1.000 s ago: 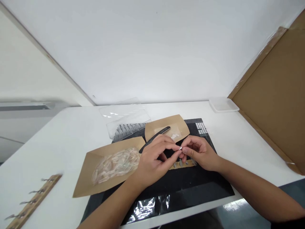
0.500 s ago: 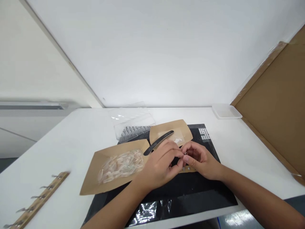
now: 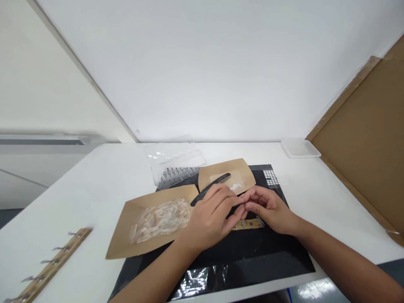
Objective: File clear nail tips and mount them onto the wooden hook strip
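Note:
My left hand point(image 3: 212, 212) and my right hand point(image 3: 268, 209) meet fingertip to fingertip above a black mat point(image 3: 252, 261). Both are closed in a pinch, and whatever lies between the fingers is hidden. Just below them a short wooden strip point(image 3: 249, 224) with small pieces along it rests on the mat, partly covered by my left hand. A dark curved nail file point(image 3: 217, 183) leans across a cardboard tray point(image 3: 244, 168) beyond my left knuckles. Left of that hand, another cardboard tray point(image 3: 121, 229) holds a pile of clear nail tips point(image 3: 164, 219).
A clear plastic case point(image 3: 176, 164) with rows of tips stands behind the trays. A sheet of white dots point(image 3: 271, 177) lies at the mat's back right corner. At the front left is a wooden strip with metal clips point(image 3: 52, 269). A clear shallow container point(image 3: 299, 148) sits near the cardboard wall point(image 3: 369, 139).
The small shiny piece seen between my fingertips earlier is now hidden. My left fingers have stretched over slightly, and more of the wooden strip below shows.

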The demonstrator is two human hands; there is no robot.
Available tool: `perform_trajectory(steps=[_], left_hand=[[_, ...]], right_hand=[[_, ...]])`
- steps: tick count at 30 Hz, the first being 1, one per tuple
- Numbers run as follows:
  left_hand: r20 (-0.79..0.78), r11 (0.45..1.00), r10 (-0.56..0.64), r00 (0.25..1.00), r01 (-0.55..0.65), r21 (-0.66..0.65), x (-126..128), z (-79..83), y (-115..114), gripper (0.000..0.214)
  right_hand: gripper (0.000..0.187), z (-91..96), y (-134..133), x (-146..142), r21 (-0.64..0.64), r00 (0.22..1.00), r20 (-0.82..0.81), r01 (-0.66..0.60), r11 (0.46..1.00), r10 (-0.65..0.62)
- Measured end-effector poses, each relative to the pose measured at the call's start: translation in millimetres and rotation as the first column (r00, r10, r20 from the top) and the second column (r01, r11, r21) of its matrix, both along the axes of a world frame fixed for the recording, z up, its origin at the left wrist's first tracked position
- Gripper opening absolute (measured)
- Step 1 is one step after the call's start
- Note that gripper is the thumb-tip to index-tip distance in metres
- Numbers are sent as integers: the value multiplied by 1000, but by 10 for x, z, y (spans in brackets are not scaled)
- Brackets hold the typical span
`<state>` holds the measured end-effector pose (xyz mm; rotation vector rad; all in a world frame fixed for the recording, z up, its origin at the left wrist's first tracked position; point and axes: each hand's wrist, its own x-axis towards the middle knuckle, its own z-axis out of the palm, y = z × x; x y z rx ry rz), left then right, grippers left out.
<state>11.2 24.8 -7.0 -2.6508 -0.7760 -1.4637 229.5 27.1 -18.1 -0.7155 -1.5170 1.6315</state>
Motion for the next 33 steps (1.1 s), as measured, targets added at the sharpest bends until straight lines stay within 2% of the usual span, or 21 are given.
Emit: perform_trajectory(steps=[4, 8, 13, 16, 19, 23, 28, 33], left_hand=[[8, 998, 41, 999, -41, -43, -4, 8, 8, 21], [3, 997, 65, 998, -65, -37, -18, 9, -3, 24], [-13, 996, 84, 996, -84, 36, -29, 28, -37, 22], [-42, 996, 22, 999, -19, 88, -48, 42, -56, 22], [-62, 992, -42, 997, 48, 113, -61, 58, -74, 22], [-57, 994, -27, 998, 33, 108, -53, 59, -105, 16], [-32, 995, -22, 999, 25, 93, -66, -30, -142, 20], [-51, 997, -29, 998, 33, 76, -74, -76, -135, 17]], right_hand=[[31, -18, 15, 7, -6, 999, -48, 24, 1000, -24], [36, -45, 15, 18, 2, 997, -82, -13, 1000, 13], [38, -29, -32, 39, 36, 999, 5, -51, 998, 51], [34, 23, -66, 39, 103, 994, 75, -85, 991, 78], [31, 51, -92, 29, 137, 994, 71, -87, 987, 78], [29, 22, -129, 18, 134, 998, 21, -59, 989, 56], [28, -2, -189, 3, 165, 999, 31, 1, 986, -6], [27, 10, -199, -17, 162, 999, 44, 0, 987, -7]])
